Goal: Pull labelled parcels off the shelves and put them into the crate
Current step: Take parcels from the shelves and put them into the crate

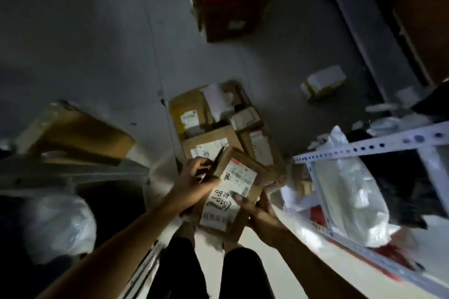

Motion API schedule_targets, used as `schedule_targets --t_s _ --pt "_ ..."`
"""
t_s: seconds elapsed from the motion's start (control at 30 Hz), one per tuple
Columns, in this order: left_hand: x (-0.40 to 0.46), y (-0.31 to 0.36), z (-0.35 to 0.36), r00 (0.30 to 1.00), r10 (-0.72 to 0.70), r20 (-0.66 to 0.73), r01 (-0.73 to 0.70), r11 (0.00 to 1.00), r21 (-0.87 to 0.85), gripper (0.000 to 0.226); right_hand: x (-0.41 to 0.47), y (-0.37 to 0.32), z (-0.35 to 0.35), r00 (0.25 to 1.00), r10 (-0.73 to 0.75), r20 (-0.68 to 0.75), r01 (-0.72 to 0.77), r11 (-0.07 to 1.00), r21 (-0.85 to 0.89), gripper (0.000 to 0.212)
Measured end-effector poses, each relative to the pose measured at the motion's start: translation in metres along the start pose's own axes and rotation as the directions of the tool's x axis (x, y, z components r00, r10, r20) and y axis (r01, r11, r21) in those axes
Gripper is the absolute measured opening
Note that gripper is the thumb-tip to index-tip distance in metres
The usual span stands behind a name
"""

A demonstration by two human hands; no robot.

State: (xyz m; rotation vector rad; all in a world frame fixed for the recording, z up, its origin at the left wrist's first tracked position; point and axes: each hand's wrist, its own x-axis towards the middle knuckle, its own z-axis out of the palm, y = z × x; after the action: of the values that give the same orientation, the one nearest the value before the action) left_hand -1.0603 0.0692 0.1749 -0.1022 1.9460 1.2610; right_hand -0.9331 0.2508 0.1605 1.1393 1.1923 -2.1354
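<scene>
**Parcels held over the crate, drop not yet made**

The right thumb is pressed flat on the white label of a brown parcel [224,204], w/ the rest of the right hand's [258,216] fingers wrapped under its near-right edge, so the parcel is gripped from below and the side. The left hand's [194,177] fingers are curled round the left edge of a second, smaller parcel [239,173] lying on top of the first; a dark, thin object is pinched there too, but what it is can't be told through the blur. Handwritten figures and barcodes are seen on the lower label, a printed label on the upper one.

Both parcels are held in the air, just near of and partly over the crate [226,126], an open brown box on the floor. The crate is already well filled: approx. five or six labelled parcels are packed in it, nearly to the rim. So a good part of the job is judged done; these two are still to be set down, and more items are seen on the shelf [364,150] at right, incl. a white plastic bag [349,189].

Both forearms are reached forward and down, converging on the stack, wrists bent inward.
</scene>
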Motion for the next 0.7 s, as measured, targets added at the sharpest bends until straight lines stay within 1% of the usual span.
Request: schedule_targets --t_s 0.07,0.1,0.13,0.17,0.2,0.23,0.3,0.33,0.37,0.43,0.5,0.57,0.63,0.7 --pt "0.023 -0.043 0.016 0.996 -0.072 0.052 0.066 0.991 0.113 0.058 0.031 0.035 -0.017 0.994 0.068 -0.081 -0.058 0.991 0.121 0.081" --pt "0.031 -0.07 0.02 0.989 -0.135 0.062 0.125 0.981 0.146 0.058 0.045 0.051 -0.024 0.988 0.093 -0.126 -0.071 0.983 0.169 0.082" --pt "0.045 -0.099 0.027 0.98 -0.19 0.062 0.176 0.968 0.181 0.065 0.065 0.066 -0.032 0.978 0.114 -0.174 -0.077 0.975 0.208 0.084" --pt "0.053 -0.12 0.032 0.967 -0.254 0.03 0.244 0.95 0.195 0.077 0.081 0.079 -0.037 0.97 0.126 -0.206 -0.075 0.969 0.237 0.086" --pt "0.065 -0.143 0.038 0.939 -0.344 0.021 0.333 0.923 0.192 0.085 0.098 0.094 -0.041 0.961 0.137 -0.239 -0.073 0.963 0.258 0.088" --pt "0.072 -0.161 0.043 0.909 -0.415 0.039 0.404 0.9 0.164 0.085 0.111 0.106 -0.044 0.955 0.137 -0.264 -0.061 0.959 0.276 0.089" --pt "0.082 -0.184 0.052 0.838 -0.541 0.074 0.536 0.841 0.079 0.064 0.131 0.128 -0.047 0.951 0.133 -0.28 -0.043 0.951 0.305 0.087" --pt "0.089 -0.191 0.056 0.829 -0.554 0.084 0.552 0.833 0.043 0.052 0.138 0.136 -0.048 0.948 0.133 -0.289 -0.036 0.948 0.317 0.087" --pt "0.096 -0.2 0.06 0.838 -0.541 0.076 0.54 0.841 0.031 0.046 0.144 0.146 -0.049 0.943 0.141 -0.302 -0.03 0.938 0.344 0.087" --pt "0.106 -0.206 0.062 0.87 -0.493 0.013 0.492 0.869 0.047 0.044 0.154 0.157 -0.05 0.934 0.159 -0.318 -0.025 0.921 0.388 0.083" --pt "0.113 -0.212 0.066 0.893 -0.448 -0.042 0.45 0.887 0.104 0.056 0.165 0.164 -0.053 0.928 0.166 -0.335 -0.021 0.917 0.398 0.073" --pt "0.113 -0.208 0.071 0.912 -0.404 -0.071 0.41 0.893 0.185 0.059 0.173 0.164 -0.058 0.933 0.155 -0.326 -0.025 0.929 0.37 0.067" --pt "0.11 -0.207 0.076 0.933 -0.347 -0.094 0.359 0.911 0.205 0.063 0.175 0.161 -0.063 0.94 0.156 -0.302 -0.053 0.945 0.324 0.07" --pt "0.104 -0.21 0.081 0.941 -0.328 -0.083 0.337 0.924 0.178 0.073 0.172 0.16 -0.069 0.937 0.178 -0.301 -0.083 0.95 0.302 0.075"
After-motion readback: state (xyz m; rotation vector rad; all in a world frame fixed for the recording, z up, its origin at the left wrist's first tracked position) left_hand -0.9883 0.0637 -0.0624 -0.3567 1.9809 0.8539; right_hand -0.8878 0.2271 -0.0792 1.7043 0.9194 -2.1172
